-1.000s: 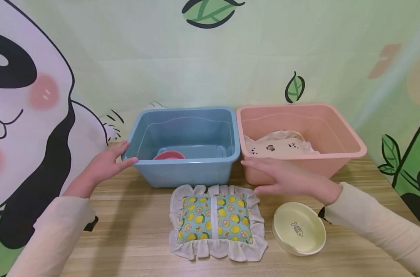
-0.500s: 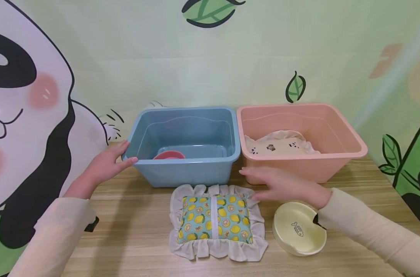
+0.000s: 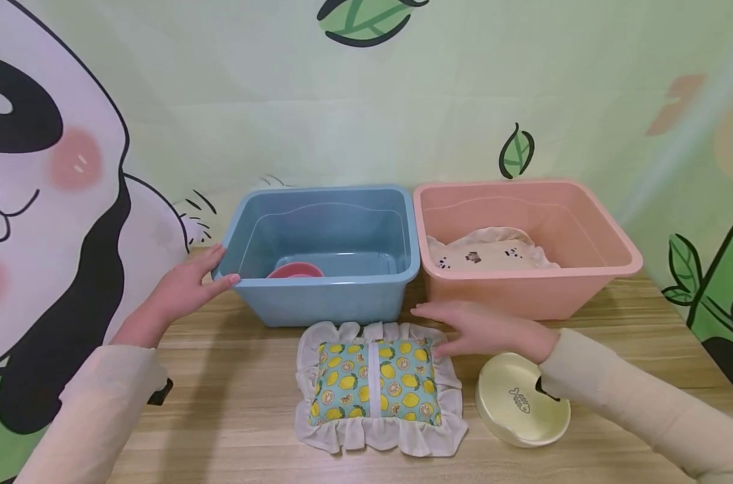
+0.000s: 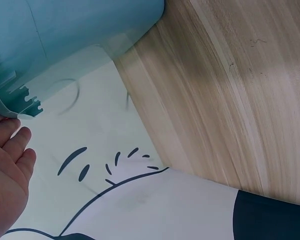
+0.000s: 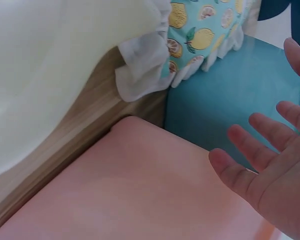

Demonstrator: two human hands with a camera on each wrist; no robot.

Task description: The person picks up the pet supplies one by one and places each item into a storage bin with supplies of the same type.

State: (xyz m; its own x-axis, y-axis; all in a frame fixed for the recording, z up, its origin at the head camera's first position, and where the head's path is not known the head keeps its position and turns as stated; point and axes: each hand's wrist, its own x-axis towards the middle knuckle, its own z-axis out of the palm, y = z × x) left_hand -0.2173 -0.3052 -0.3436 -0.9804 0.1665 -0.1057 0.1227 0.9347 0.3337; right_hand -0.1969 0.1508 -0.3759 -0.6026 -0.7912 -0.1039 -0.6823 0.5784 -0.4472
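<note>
My left hand (image 3: pixel 187 286) holds the front left corner of the blue bin's rim, thumb along the front. The left wrist view shows its fingers (image 4: pixel 15 145) against the lip of that blue bin (image 3: pixel 324 302). My right hand (image 3: pixel 484 328) hovers in front of the pink bin (image 3: pixel 505 299), its fingers (image 5: pixel 255 150) spread and holding nothing. Just below its thumb lies a small lemon-print pillow (image 3: pixel 342 383) with white ruffles. Under the right sleeve stands a cream pet bowl (image 3: pixel 520 403) with a fishbone drawing inside.
Inside the blue bin is a pink round object (image 3: pixel 295 270), mostly hidden by the front wall. A cream ruffled cloth item (image 3: pixel 490 252) with animal prints lies in the pink bin. Both bins stand side by side on the wooden table (image 3: pixel 221 417), before a panda-print backdrop (image 3: pixel 281 121).
My right hand has moved down from the pink bin's rim and slightly left, toward the pillow's upper right corner. My left hand has stayed on the blue bin.
</note>
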